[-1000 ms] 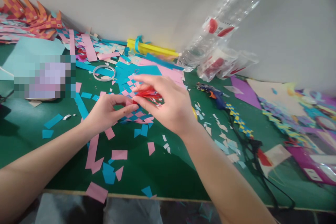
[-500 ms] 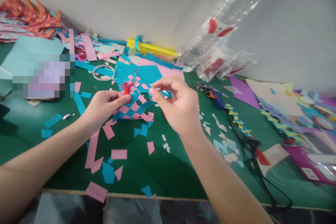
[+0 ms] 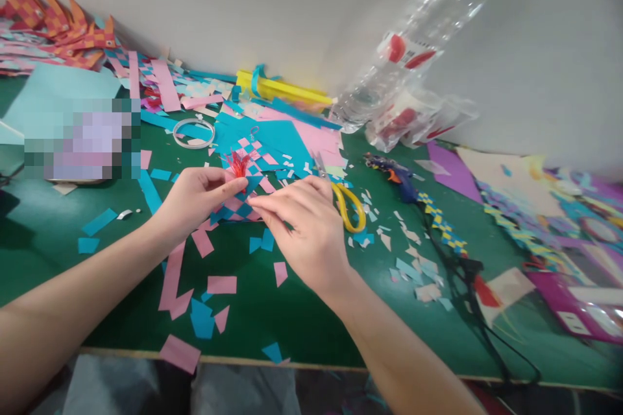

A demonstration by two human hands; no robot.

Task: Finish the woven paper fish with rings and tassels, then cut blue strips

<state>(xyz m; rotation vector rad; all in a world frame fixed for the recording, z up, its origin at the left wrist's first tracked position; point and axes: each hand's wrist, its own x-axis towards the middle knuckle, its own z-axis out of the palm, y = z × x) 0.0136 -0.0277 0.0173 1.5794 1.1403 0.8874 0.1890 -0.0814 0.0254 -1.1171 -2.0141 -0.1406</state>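
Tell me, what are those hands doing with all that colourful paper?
A person's left hand pinches a red tassel over a blue-and-pink woven paper piece. The right hand is close beside it; I can't tell if it grips anything. Yellow-handled scissors lie on the green table among paper scraps.

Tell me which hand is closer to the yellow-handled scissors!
Right. The right hand is just left of the yellow-handled scissors; the left hand is farther left, holding the red tassel.
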